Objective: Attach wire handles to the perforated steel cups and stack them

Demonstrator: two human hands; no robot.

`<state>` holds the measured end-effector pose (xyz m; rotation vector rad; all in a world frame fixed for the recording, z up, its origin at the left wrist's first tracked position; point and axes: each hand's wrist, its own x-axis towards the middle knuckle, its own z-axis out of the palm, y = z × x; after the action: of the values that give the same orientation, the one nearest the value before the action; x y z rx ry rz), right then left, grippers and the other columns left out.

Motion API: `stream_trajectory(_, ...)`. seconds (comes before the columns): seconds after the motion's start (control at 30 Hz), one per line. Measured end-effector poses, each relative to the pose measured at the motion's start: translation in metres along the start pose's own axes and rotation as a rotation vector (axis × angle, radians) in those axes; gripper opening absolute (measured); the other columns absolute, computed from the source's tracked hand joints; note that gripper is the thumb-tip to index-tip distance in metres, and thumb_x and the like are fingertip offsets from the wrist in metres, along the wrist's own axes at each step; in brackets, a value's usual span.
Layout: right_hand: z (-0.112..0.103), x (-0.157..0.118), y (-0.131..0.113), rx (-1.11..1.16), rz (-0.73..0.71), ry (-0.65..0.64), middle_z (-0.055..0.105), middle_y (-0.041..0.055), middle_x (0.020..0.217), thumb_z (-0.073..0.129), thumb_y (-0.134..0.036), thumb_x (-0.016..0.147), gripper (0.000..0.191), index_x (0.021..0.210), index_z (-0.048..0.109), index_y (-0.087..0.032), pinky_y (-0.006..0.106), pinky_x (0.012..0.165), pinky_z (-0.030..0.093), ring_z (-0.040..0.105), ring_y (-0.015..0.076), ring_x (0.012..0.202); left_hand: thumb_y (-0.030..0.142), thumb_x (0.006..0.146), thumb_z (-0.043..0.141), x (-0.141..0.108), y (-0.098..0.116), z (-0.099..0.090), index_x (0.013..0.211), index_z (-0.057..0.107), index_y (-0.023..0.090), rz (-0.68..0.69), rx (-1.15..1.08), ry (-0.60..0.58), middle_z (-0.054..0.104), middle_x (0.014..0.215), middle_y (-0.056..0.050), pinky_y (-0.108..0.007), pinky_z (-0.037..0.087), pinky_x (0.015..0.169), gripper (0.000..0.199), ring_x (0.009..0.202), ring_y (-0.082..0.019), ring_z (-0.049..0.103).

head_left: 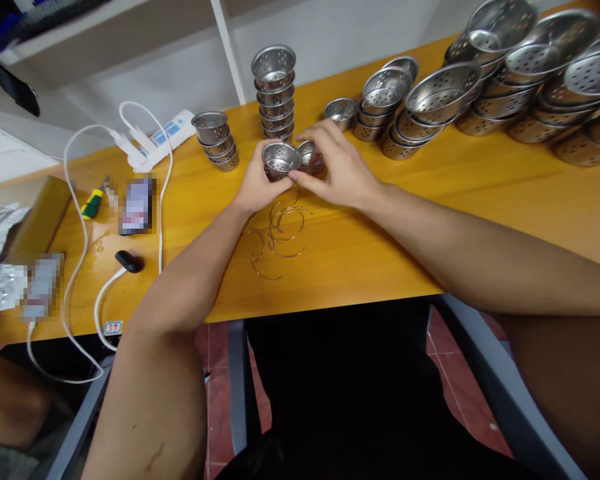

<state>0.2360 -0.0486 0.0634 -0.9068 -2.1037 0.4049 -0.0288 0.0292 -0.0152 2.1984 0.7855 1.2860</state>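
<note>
My left hand (255, 187) is closed around a small perforated metal cup (281, 159), its open mouth tilted toward me. Beside it, a second perforated metal cup (309, 159) sits within the curled fingers of my right hand (340, 163), partly covered by them. My right thumb reaches to the rim of the left cup. Several thin curved wires (285, 230) lie loose on the table just below my hands. Behind my hands stands a tall stack of the same cups (274, 93), with a shorter stack (215, 140) to its left.
More perforated cups (443, 93) in several stacks fill the table's back right. At left are a power strip (165, 140) with white cables, a phone (137, 205), a green-yellow screwdriver (94, 203) and a black plug-like piece (129, 261). Another person's limb (10, 400) shows at lower left.
</note>
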Motion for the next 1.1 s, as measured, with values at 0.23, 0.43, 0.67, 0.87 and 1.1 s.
stream_trajectory(0.23, -0.001, -0.001, -0.009, -0.047, 0.005, -0.044, 0.070, 0.0169, 0.160, 0.066, -0.079, 0.114, 0.070, 0.169, 0.068, -0.037, 0.074, 0.132, 0.057, 0.064, 0.0489, 0.153, 0.074, 0.097, 0.093, -0.001, -0.001, -0.001, 0.160, 0.052, 0.028, -0.004, 0.009, -0.030, 0.072, 0.149, -0.013, -0.056, 0.061, 0.131, 0.087, 0.141, -0.034, 0.076)
stream_trajectory(0.43, 0.003, -0.002, -0.006, -0.013, 0.025, -0.062, 0.072, 0.0156, 0.158, 0.062, -0.075, 0.116, 0.061, 0.163, 0.076, -0.039, 0.076, 0.133, 0.057, 0.065, 0.0473, 0.154, 0.088, 0.099, 0.085, 0.001, 0.004, -0.003, 0.161, 0.048, 0.029, 0.016, -0.009, -0.019, 0.071, 0.152, -0.015, -0.053, 0.062, 0.129, 0.094, 0.139, -0.033, 0.077)
stream_trajectory(0.67, 0.007, -0.004, -0.005, 0.027, -0.019, -0.091, 0.068, 0.0165, 0.167, 0.070, -0.069, 0.114, 0.053, 0.154, 0.085, -0.038, 0.084, 0.137, 0.048, 0.060, 0.0520, 0.160, 0.091, 0.099, 0.084, 0.001, 0.009, 0.003, 0.166, 0.044, 0.032, 0.062, -0.027, -0.051, 0.070, 0.150, -0.011, -0.054, 0.064, 0.126, 0.098, 0.140, -0.032, 0.079)
stream_trajectory(0.87, 0.007, -0.002, -0.009, 0.020, -0.036, -0.088, 0.063, 0.0168, 0.175, 0.080, -0.067, 0.106, 0.073, 0.169, 0.067, -0.032, 0.076, 0.143, 0.045, 0.056, 0.0503, 0.166, 0.095, 0.099, 0.081, 0.002, 0.016, 0.006, 0.176, 0.031, 0.036, 0.094, 0.037, -0.105, 0.064, 0.165, -0.012, -0.059, 0.063, 0.133, 0.110, 0.157, -0.037, 0.073)
stream_trajectory(1.1, -0.044, 0.017, -0.027, -0.202, 0.034, -0.075, 0.060, 0.0194, 0.170, 0.098, -0.037, 0.093, 0.093, 0.176, 0.056, -0.031, 0.067, 0.144, 0.051, 0.060, 0.0476, 0.162, 0.088, 0.100, 0.085, -0.002, 0.024, 0.003, 0.186, 0.011, 0.042, 0.067, 0.062, -0.161, 0.041, 0.190, -0.018, -0.056, 0.069, 0.122, 0.122, 0.165, -0.040, 0.063)
